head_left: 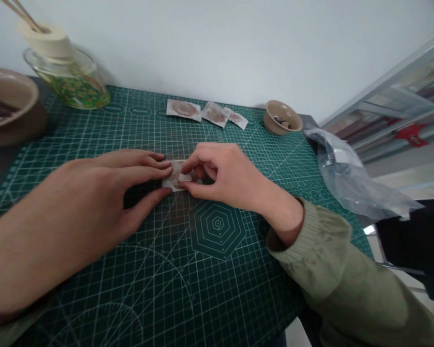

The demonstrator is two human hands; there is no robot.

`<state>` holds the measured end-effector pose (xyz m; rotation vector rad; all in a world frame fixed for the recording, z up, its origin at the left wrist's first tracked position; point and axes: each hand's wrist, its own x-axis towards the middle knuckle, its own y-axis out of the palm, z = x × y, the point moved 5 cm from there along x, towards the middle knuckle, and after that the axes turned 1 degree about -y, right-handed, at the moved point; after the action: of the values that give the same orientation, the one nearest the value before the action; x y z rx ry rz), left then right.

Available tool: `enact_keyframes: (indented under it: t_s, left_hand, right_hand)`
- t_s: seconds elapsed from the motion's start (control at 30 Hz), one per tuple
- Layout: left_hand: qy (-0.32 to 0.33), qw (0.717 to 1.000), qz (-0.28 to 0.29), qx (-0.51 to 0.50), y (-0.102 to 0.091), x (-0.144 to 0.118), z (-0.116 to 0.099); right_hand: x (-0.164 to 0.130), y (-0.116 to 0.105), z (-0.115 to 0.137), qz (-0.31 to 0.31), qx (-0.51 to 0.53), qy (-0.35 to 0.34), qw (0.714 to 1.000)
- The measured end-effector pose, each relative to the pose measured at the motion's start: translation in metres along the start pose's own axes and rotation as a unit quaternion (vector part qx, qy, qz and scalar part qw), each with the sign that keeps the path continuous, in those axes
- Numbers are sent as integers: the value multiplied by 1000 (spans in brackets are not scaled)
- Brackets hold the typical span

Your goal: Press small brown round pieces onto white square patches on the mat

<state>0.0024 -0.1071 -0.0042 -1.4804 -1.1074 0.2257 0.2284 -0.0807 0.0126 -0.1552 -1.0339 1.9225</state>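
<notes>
On the dark surface (3, 166), seen from the head camera, lies a green cutting mat (159, 289) printed with white gridlines, arcs and nested hexagons. Near its middle, just above the hexagons, a small brown-stained whitish sheet (170, 179) lies flat under both hands. The left hand (97, 185) reaches in with its palm down; its fingertips and thumb touch the sheet's left end, the fingers moderately wide with a gap between thumb and forefinger. The right hand (227, 171) has its thumb and forefinger narrow, pinched about a small whitish piece (184, 178) over the sheet; whether that piece is loose or a fold of the sheet, I cannot tell. An olive sleeve (347, 265) covers the right forearm.

Toward the white wall (210, 48), three stained rectangles (183, 110) lie in a row, the two rightmost touching or overlapping. To their right stands a small tan bowl (274, 126) with dark and brownish bits inside, and beyond it a clear plastic bag (347, 178) at the mat's right edge. At the left are a reed diffuser (75, 86) and a larger brown bowl (21, 127).
</notes>
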Motion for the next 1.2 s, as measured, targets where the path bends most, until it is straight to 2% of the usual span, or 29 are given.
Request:
enact_keyframes:
  t_s: [0.13, 0.27, 0.43, 0.57, 0.7, 0.83, 0.97, 1.13, 1.2]
  left_hand:
    - [-7, 1000, 4, -25, -4, 5, -2]
    - [-21, 999, 9, -42, -2, 5, 1]
    - [6, 999, 27, -25, -3, 5, -2]
    - [13, 999, 32, -23, -4, 5, -7]
    - [19, 999, 20, -27, -5, 6, -10]
    - [18, 999, 19, -36, -6, 7, -11]
    - [8, 999, 24, -42, -7, 8, -12]
    - [11, 999, 21, -35, -7, 9, -15]
    - [12, 999, 23, -42, -7, 9, -16]
  right_hand:
    - [0, -3, -2, -36, -8, 3, 999]
    - [1, 2, -1, 4, 33, -24, 999]
    - [-1, -1, -2, -44, -16, -2, 999]
    - [-2, 2, 0, -13, -4, -12, 1000]
    - [-1, -1, 2, -48, -34, 4, 998]
    - [0, 4, 6, -8, 7, -14, 1000]
    - [-1, -1, 3, -48, -25, -3, 999]
    - [-2, 2, 3, -10, -8, -6, 1000]
    - [-1, 0, 2, -32, -29, 6, 999]
